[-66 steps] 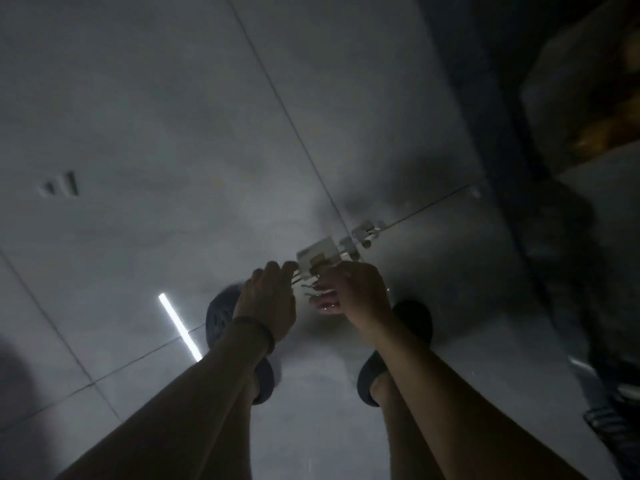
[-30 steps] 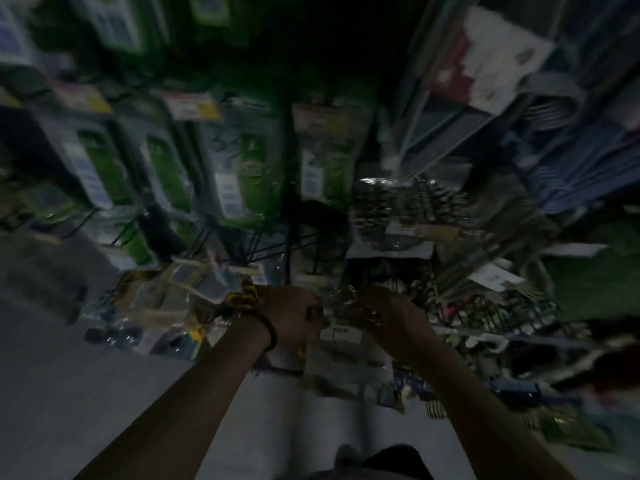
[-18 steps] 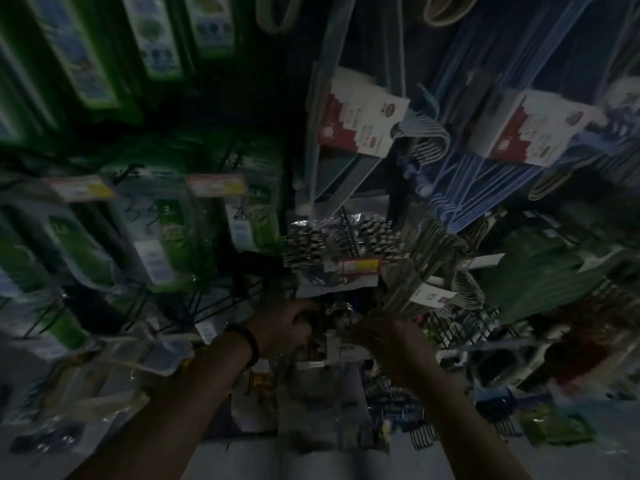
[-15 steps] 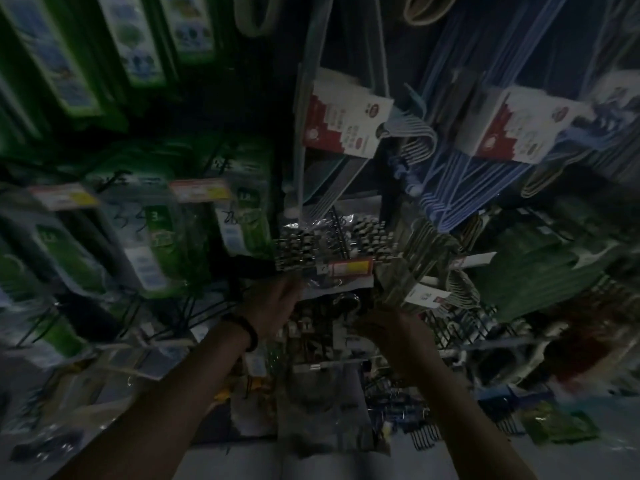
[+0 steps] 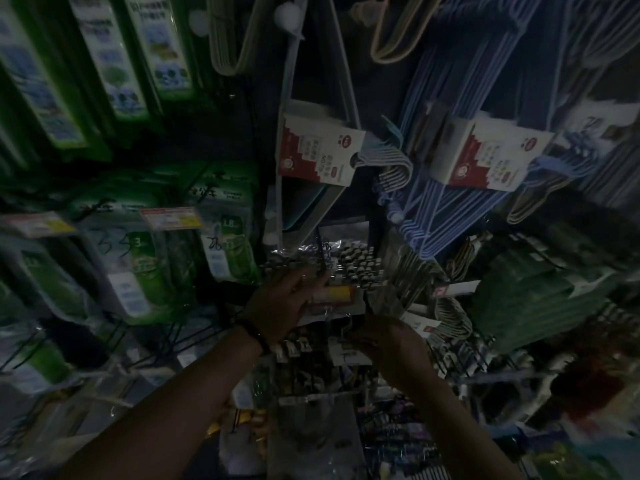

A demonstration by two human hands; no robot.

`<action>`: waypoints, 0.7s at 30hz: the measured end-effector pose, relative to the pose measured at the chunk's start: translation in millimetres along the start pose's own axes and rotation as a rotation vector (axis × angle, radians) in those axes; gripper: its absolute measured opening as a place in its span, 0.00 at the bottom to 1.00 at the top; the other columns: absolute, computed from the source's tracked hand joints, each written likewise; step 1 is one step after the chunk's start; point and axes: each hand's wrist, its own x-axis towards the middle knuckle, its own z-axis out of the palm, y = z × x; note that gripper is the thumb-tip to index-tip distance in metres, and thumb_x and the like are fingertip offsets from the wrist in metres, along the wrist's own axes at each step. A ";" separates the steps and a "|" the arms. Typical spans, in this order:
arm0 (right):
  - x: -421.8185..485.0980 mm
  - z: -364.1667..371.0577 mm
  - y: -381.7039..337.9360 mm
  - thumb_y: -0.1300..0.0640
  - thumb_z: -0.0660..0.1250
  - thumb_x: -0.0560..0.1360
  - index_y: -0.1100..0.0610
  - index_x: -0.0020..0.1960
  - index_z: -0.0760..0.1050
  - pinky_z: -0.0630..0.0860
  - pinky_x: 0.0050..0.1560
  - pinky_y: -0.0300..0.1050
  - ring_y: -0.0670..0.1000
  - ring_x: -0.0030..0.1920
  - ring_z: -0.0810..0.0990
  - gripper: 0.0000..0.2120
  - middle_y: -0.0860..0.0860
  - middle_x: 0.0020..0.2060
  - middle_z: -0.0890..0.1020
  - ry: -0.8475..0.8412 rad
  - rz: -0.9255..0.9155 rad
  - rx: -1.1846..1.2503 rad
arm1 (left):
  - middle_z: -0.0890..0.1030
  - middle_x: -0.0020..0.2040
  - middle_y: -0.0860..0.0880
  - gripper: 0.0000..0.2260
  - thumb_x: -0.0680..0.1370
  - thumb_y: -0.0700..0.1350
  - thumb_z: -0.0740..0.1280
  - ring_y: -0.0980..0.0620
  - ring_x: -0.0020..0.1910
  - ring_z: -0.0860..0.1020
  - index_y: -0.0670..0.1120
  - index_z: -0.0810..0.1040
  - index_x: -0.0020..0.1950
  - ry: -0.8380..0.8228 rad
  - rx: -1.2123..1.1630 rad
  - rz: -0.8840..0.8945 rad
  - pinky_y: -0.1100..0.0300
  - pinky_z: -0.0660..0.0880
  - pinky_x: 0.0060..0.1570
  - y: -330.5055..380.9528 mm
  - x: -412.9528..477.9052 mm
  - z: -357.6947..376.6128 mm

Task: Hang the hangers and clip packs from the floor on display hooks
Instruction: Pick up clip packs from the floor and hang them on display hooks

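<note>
In dim light I face a display wall of hooks. My left hand (image 5: 282,303) reaches up with fingers stretched against the clear bags of metal clips (image 5: 349,259) that hang on a display hook, beside an orange price tag (image 5: 337,292). My right hand (image 5: 384,337) is lower and holds a small white-carded clip pack (image 5: 348,353) by its top, just under those bags. Bundles of blue wire hangers (image 5: 429,209) with red and white labels (image 5: 317,150) hang above to the right.
Green packaged goods (image 5: 149,268) on hooks fill the left of the wall. Beige hangers (image 5: 391,36) hang at the top. More small carded packs (image 5: 294,349) and dark goods crowd the rows below my hands. Green folded items (image 5: 530,292) sit at right.
I have risen from the floor, where both hands picked up the clip pack, to the display wall. My left hand has moved up onto the hanging clip bags; my right has kept the pack.
</note>
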 end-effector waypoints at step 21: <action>72.4 7.3 20.9 0.52 0.65 0.79 0.48 0.54 0.87 0.79 0.53 0.53 0.55 0.53 0.83 0.12 0.48 0.51 0.87 0.252 -0.358 -0.267 | 0.87 0.50 0.55 0.07 0.80 0.56 0.71 0.55 0.49 0.82 0.57 0.86 0.54 -0.260 -0.287 -0.418 0.56 0.80 0.52 5.7 44.0 -58.8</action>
